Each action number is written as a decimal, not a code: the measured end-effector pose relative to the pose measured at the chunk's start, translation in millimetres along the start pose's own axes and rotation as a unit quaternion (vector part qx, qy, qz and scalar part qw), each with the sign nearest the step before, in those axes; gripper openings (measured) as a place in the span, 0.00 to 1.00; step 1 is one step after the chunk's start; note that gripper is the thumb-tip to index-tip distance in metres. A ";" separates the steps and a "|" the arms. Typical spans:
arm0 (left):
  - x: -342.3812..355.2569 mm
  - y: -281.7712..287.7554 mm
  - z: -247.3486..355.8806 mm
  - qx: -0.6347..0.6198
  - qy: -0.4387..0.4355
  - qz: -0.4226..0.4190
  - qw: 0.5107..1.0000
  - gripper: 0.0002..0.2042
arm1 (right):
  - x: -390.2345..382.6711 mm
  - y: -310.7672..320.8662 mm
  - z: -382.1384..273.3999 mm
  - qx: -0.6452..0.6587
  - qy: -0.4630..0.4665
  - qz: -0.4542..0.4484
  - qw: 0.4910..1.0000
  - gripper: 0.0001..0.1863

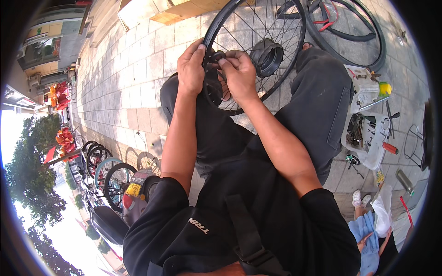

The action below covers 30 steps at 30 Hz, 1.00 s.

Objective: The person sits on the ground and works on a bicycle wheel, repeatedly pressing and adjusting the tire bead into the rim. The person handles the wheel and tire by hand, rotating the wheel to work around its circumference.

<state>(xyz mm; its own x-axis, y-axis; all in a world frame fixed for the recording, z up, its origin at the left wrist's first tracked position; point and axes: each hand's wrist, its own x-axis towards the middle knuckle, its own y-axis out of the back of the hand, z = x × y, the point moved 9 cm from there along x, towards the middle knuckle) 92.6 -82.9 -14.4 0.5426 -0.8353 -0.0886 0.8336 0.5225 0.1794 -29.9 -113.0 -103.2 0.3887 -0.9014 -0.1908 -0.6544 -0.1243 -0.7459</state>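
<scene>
A black spoked bicycle wheel [298, 57] stands upright between my knees, with a wide dark hub [268, 59] at its middle. On the rim's near left side, my left hand [190, 69] is closed, its thumb and fingers around the rim. Just inside the rim, my right hand [239, 76] is closed in a pinch on a small dark rounded part [215, 57]. That part sits between the two hands, and its kind is too small to make out. Part of the lower rim passes behind my right hand and wrist.
Loose black tyres [377, 55] and a red strip [326, 20] lie on the paving at the upper right. A white tool tray [375, 152] holds metal pieces; a red-handled tool [390, 148] lies beside it. Bicycles [115, 177] line the left. Another person [366, 237] stands lower right.
</scene>
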 end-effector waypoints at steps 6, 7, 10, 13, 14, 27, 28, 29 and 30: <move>-2.2 -2.1 6.2 0.030 -0.009 0.001 0.999 0.18 | -1.0 -0.2 -0.7 -0.003 -0.003 0.002 1.000 0.09; -1.0 -1.5 3.9 0.020 -0.007 0.000 1.000 0.18 | -1.4 -0.2 -0.5 -0.008 -0.002 0.002 1.000 0.09; 1.4 -0.2 -1.3 0.013 -0.010 -0.003 1.000 0.18 | -3.2 -3.6 -1.4 0.000 0.002 0.015 1.000 0.09; 0.1 -1.0 6.8 0.086 -0.048 -0.002 0.995 0.18 | -6.2 -4.1 -7.6 -0.050 0.003 0.039 0.998 0.09; -3.1 -3.2 11.2 0.133 -0.066 0.000 0.989 0.18 | -7.2 -3.8 -9.2 -0.078 0.003 0.047 0.996 0.09; -40.2 -39.4 45.5 0.298 -0.222 -0.077 0.925 0.31 | -23.8 10.9 -46.7 -0.185 0.079 0.075 0.977 0.10; -41.4 -42.2 49.1 0.295 -0.233 -0.086 0.923 0.31 | -24.5 13.0 -51.7 -0.198 0.072 0.079 0.974 0.10; -42.3 -44.7 51.9 0.292 -0.244 -0.095 0.920 0.31 | -21.3 20.0 -49.8 -0.232 0.130 0.067 0.962 0.10; -45.2 -48.4 55.2 0.288 -0.252 -0.100 0.918 0.31 | -21.6 21.0 -52.1 -0.194 0.119 0.059 0.972 0.10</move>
<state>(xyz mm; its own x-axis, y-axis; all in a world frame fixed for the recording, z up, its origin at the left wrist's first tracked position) 22.1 -79.9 35.1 0.1462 -0.9536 0.2633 0.6395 0.2942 0.7103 -85.8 -117.7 -81.5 0.1644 -0.9837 -0.0733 -0.8986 -0.1187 -0.4224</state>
